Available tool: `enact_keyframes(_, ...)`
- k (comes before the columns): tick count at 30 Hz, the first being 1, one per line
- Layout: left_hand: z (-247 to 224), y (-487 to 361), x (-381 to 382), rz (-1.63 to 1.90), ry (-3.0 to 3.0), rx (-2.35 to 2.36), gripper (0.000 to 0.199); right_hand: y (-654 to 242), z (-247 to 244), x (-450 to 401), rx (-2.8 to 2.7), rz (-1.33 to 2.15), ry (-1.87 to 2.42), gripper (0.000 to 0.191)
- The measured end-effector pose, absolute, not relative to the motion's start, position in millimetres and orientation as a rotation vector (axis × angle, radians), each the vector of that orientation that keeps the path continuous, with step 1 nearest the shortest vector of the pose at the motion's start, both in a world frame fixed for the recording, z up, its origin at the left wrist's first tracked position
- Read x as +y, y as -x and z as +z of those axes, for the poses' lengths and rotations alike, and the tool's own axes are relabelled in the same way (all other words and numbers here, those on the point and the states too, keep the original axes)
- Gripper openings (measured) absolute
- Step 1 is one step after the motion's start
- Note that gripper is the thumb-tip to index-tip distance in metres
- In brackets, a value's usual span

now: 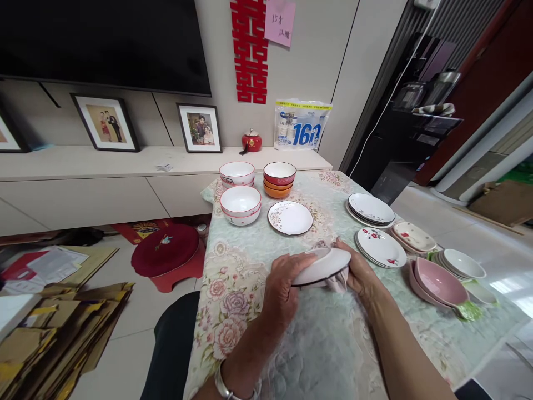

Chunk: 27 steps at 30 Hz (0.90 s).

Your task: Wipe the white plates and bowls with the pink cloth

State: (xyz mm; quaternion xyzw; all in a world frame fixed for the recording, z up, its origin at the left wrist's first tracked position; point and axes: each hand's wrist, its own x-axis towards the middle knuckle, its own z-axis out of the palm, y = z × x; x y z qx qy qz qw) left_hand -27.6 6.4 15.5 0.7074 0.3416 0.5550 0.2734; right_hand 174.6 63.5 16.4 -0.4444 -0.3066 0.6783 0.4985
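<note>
A white plate point(318, 268) with a dark rim is tilted up above the table, its underside partly showing. My left hand point(285, 278) grips its left edge. On the plate's right side, my right hand point(357, 269) holds a pale pinkish cloth point(336, 281) against it; part of the cloth is hidden behind the plate. Just beyond lies a white plate with a floral pattern point(290, 218), flat on the flowered tablecloth point(241, 266).
Stacked white bowls point(241, 203) and red and orange bowls point(278, 180) stand at the back. Along the right are stacked plates point(381, 246), pink bowls point(440, 280) and small white bowls point(463, 262). A red stool point(166, 250) stands left of the table.
</note>
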Motion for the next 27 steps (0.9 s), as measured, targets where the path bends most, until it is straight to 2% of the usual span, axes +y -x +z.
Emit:
enact_keyframes(5,16.1,30.0,8.1,1.407,-2.062,0.978,0.052,-181.6,21.2,59.9,-0.666,1.787,1.046,0.012)
enact_keyframes(10,9.9,26.4,10.7,1.523,-1.778,1.111,0.048,-185.1,13.8,63.8,-0.666,1.787,1.0,0.029)
enact_keyframes(13,4.4,22.2,13.6,1.585,-1.381,1.172,0.073,-185.4,11.2,66.1,-0.69,1.769,1.007,0.033)
enact_keyframes(15,4.1,19.6,15.0,1.507,-1.098,1.136,0.092,-185.8,11.3,66.6,-0.688,1.754,1.017,0.034)
enact_keyframes(17,9.1,18.1,15.1,1.386,-0.836,0.992,0.098,-187.1,12.6,66.2,-0.675,1.726,1.044,0.034)
enact_keyframes(22,33.7,20.8,10.8,1.238,-0.486,0.527,0.09,-192.0,17.3,64.2,-0.703,1.589,1.066,0.041)
enact_keyframes(27,31.2,21.1,10.8,1.248,-0.368,0.517,0.059,-188.3,17.5,62.2,-0.808,1.492,1.186,0.05)
